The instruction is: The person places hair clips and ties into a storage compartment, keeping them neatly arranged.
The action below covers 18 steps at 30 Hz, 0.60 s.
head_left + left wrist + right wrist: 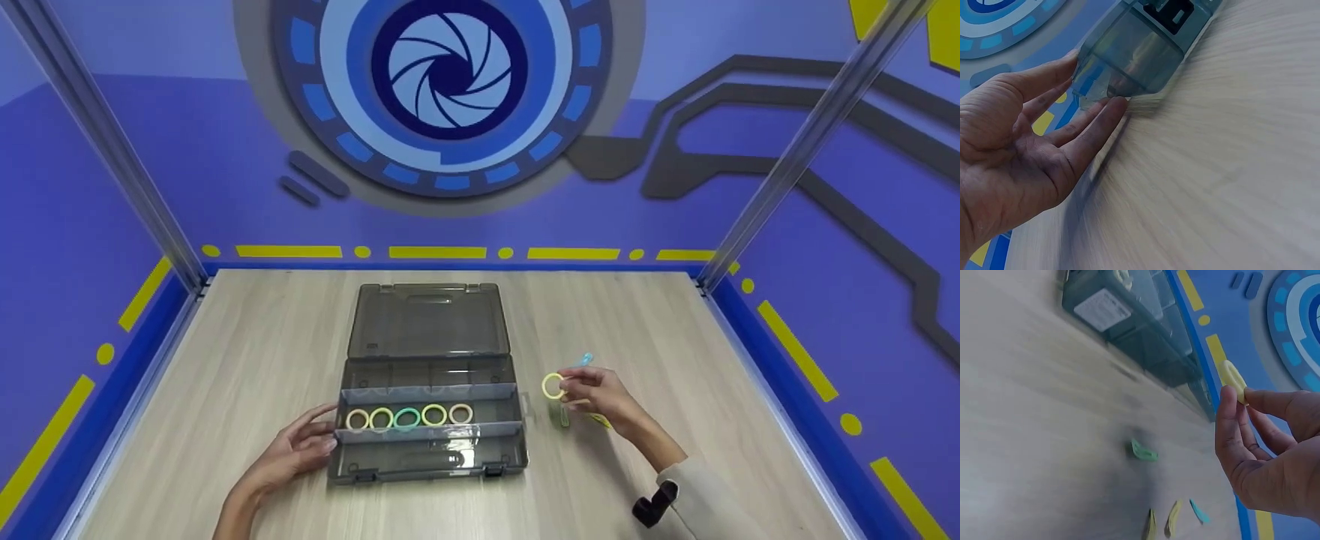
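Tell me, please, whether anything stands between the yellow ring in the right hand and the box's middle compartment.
Only the box's right wall lies between the yellow ring, pinched by the right hand, and the middle compartment, so the ring should probably pass over it. The lid is open, out of the way.

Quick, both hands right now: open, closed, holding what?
Left hand: open, fingers touching the gray translucent compartment box.
Right hand: closed, pinching a pale yellow ring.
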Each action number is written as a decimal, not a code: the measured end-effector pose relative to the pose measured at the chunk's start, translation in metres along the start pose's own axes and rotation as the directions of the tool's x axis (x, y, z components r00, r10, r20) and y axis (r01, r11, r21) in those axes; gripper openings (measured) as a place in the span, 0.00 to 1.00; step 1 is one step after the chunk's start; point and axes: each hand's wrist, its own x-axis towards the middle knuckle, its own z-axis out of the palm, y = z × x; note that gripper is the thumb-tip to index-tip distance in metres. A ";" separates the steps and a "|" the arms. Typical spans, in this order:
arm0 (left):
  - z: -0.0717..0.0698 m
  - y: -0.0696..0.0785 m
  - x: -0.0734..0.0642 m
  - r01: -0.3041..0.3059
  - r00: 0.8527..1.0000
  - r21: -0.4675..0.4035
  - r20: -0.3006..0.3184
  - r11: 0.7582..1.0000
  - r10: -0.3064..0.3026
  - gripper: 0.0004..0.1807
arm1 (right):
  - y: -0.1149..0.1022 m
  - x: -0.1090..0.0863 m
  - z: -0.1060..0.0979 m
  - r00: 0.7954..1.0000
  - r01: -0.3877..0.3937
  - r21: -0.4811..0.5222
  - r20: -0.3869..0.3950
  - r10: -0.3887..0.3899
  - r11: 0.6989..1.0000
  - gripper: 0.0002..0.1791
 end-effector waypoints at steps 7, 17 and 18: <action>0.000 -0.001 0.000 -0.017 1.000 0.000 0.012 1.000 0.017 0.42 | -0.001 0.004 0.018 0.998 -0.024 0.041 0.052 0.022 0.999 0.23; 0.003 -0.001 -0.001 0.015 1.000 0.003 -0.026 1.000 -0.015 0.43 | 0.004 0.007 0.034 0.993 -0.037 0.053 0.112 0.031 0.998 0.25; 0.003 -0.002 -0.001 0.018 0.999 0.002 -0.029 1.000 -0.018 0.43 | 0.004 0.007 0.035 0.993 -0.038 0.055 0.115 0.031 0.998 0.25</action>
